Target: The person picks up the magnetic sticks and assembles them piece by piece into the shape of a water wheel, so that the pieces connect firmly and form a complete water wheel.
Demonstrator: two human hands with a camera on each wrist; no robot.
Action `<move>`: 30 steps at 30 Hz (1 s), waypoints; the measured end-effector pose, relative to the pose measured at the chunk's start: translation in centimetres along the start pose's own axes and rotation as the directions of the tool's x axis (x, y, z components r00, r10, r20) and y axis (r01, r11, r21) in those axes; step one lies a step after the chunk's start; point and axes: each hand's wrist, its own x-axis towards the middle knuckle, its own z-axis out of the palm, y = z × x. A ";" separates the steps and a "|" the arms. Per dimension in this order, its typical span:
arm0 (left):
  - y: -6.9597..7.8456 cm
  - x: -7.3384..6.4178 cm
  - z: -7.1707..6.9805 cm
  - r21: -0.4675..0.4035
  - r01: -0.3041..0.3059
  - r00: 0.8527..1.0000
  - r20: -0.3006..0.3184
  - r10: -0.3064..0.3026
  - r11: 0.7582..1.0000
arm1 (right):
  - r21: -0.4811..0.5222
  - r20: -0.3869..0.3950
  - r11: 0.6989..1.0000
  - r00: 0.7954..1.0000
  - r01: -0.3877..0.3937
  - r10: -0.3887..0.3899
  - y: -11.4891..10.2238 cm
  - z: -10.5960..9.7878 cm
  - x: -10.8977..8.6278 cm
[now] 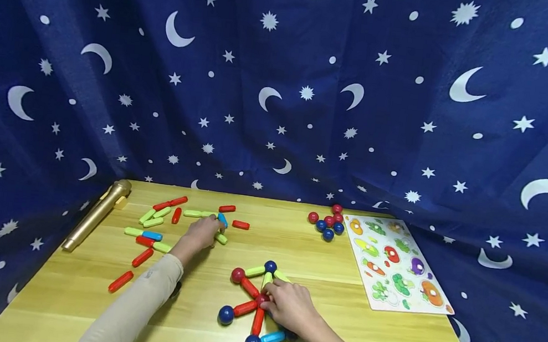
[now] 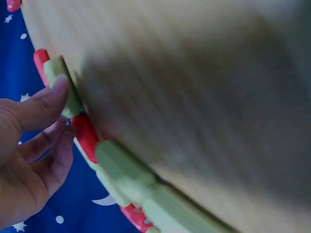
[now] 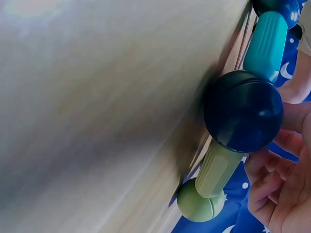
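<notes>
A star-shaped build of magnetic rods and balls lies near the front middle of the table. At its centre my right hand [image 1: 290,305] pinches a red ball [image 1: 262,301], from which red rods [image 1: 245,308] fan out to outer balls. The right wrist view has a big blue ball [image 3: 243,110], a blue rod [image 3: 266,44] and a green rod [image 3: 218,167] beside that hand. Farther back, my left hand [image 1: 201,234] reaches among loose rods, thumb and fingers apart. Its thumb overlaps a green rod [image 2: 62,87] in the left wrist view, and a red rod [image 2: 86,138] lies near its fingertips.
Loose red rods [image 1: 142,257] and green rods [image 1: 153,222] are scattered at the left. A gold microphone [image 1: 97,215] lies along the left edge. Spare balls [image 1: 328,234] cluster at the back, beside a vegetable puzzle board [image 1: 367,284]. A starry blue curtain [image 1: 278,127] hangs behind.
</notes>
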 end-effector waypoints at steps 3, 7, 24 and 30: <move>-0.2 -0.4 0.9 0.003 -0.023 1.000 -0.008 0.023 1.000 | 0.008 0.008 1.000 1.000 -0.004 0.004 -0.1 0.1 -0.2; -0.2 -0.9 1.7 -0.024 -0.013 1.000 -0.021 0.013 1.000 | 0.019 0.014 1.000 1.000 -0.001 0.000 -0.1 0.0 -0.3; -0.1 -2.1 0.7 -0.021 0.077 0.997 0.008 -0.076 0.997 | 0.024 0.001 1.000 1.000 -0.007 0.007 0.4 0.1 0.5; 2.3 -5.5 0.5 -0.415 0.177 0.979 -0.022 -0.205 0.892 | 0.036 0.012 0.999 1.000 -0.013 0.012 0.4 0.2 0.5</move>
